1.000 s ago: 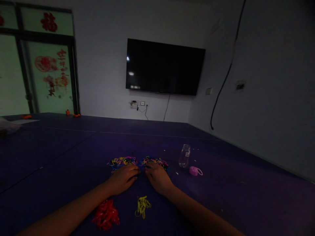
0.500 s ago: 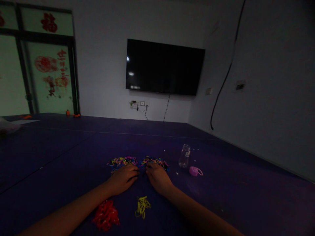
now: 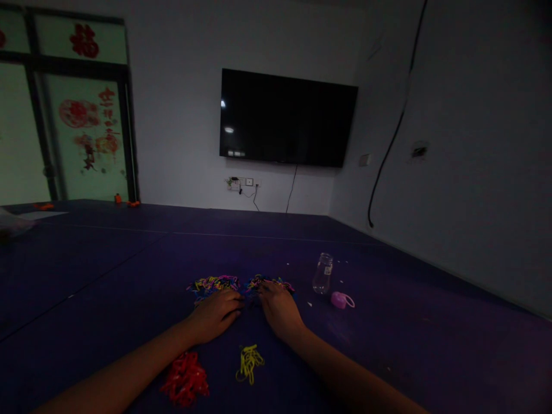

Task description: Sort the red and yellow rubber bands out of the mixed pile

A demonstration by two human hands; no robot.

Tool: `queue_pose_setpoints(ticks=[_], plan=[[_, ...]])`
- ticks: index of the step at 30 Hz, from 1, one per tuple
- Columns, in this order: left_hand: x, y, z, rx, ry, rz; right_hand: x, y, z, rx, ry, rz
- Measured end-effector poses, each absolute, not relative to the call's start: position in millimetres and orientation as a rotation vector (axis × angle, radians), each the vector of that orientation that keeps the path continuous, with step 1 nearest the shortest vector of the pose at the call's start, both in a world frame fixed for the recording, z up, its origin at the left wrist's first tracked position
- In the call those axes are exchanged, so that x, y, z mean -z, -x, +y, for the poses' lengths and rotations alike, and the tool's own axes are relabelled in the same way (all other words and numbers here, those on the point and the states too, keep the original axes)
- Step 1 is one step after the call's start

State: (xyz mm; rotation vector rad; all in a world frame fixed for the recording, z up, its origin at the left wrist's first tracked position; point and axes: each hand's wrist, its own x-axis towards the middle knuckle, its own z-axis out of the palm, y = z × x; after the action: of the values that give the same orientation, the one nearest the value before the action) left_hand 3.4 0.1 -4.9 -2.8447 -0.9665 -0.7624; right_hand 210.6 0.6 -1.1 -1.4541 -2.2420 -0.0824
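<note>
Two mixed-colour piles of thin bands, which look like rubber bands, lie side by side on the purple table. At the near edge of the left pile [image 3: 215, 283] rests my left hand [image 3: 218, 315], its fingers stretched out and the thumb apart. My right hand [image 3: 279, 310] lies over the near side of the right pile [image 3: 282, 283], fingers reaching onto the bands; nothing shows in its grasp. A heap of red bands [image 3: 186, 379] sits by my left forearm. Between my forearms is a small bunch of yellow bands [image 3: 249, 363].
Right of the piles stands a clear bottle [image 3: 322, 275], with a pink cap [image 3: 340, 300] with a loop beside it. Small white scraps dot the purple tabletop [image 3: 388, 322]. A blurred plastic bag [image 3: 12, 224] lies far left. Orange objects [image 3: 133, 203] are at the back edge.
My right hand has shifted slightly to the right over its pile. My left hand has stayed nearly still. The view has turned very slightly.
</note>
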Motion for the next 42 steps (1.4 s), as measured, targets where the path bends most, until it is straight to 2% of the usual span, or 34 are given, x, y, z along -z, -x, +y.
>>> queue_pose_setpoints(ticks=[4,12,42], plan=[[4.8,-3.1,-0.1,0.752,2.841,-0.974,1.0,-212.5,1.7,0.097,1.539,-2.176],[4.0,-4.0,-1.7,0.747,2.833,-0.971,1.8,-211.3,0.8,0.070,1.324,-2.371],[4.7,-3.1,-1.4,0.746,2.825,-0.956,1.5,-211.2,-1.2,0.027,1.351,-2.331]])
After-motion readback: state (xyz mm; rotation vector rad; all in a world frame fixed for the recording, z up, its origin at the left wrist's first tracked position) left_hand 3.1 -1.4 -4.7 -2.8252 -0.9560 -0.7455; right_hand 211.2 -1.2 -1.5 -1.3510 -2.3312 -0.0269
